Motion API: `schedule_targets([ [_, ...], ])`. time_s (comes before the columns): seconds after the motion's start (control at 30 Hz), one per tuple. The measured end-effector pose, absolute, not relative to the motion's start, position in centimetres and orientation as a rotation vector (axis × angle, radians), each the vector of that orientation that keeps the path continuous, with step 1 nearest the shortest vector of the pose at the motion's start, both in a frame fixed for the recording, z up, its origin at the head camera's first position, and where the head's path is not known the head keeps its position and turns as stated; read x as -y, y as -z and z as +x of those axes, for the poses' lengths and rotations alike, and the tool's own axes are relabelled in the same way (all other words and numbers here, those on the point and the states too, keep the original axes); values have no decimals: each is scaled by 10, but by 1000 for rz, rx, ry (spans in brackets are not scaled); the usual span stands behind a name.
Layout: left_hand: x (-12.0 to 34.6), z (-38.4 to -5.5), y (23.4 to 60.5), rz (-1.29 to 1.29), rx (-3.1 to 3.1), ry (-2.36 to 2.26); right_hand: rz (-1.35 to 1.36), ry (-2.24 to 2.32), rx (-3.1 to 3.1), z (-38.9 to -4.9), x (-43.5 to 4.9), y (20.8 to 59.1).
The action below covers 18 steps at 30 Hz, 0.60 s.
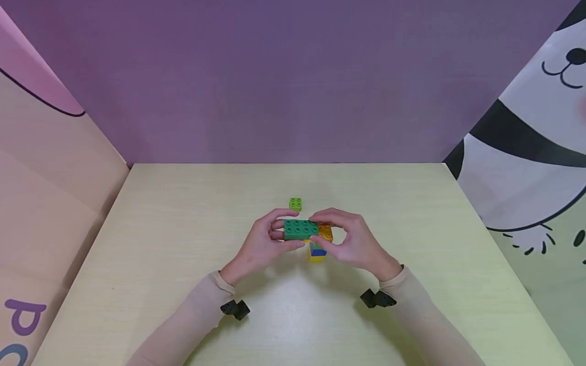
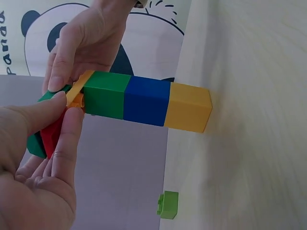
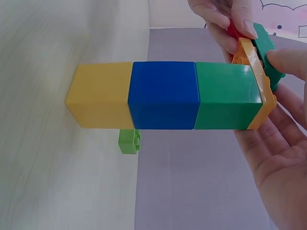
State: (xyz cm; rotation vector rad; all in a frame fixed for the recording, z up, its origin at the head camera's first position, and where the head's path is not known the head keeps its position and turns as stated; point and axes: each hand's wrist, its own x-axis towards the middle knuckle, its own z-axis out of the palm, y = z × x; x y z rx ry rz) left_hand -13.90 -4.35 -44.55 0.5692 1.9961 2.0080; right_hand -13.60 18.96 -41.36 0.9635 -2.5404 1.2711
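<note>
A tower stands upright on the table, stacked from a yellow brick [image 3: 100, 96], a blue brick [image 3: 163, 96] and a green brick [image 3: 228, 96]. An orange plate [image 1: 325, 232] lies across its top and reaches out to the left. Above the plate sits a long green brick [image 1: 300, 230]; under its left part is a red brick [image 2: 52, 136]. My left hand [image 1: 263, 244] pinches the red brick between thumb and fingers. With thumb and fingertips my right hand [image 1: 354, 239] grips the right end of the long green brick. Fingers hide part of both bricks.
A small lime green brick [image 1: 295, 204] sits on the pale table [image 1: 183, 229] behind the tower. A purple wall [image 1: 284, 86] rises at the table's far edge, with printed panels on the left and right.
</note>
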Motion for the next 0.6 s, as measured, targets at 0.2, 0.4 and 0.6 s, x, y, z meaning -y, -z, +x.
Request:
schedule_targets([
  [0.2,47,-142,448,587,-1968,-1988,1017,-1174,2538,-138,-191,417],
  [0.4,51,-144,451,631,-1833,-2064,1014,-1095,2564,-137,-190,418],
  [0.6,46,-142,449,524,-1798,-2108,1012,-1114,2536,-134,-190,422],
])
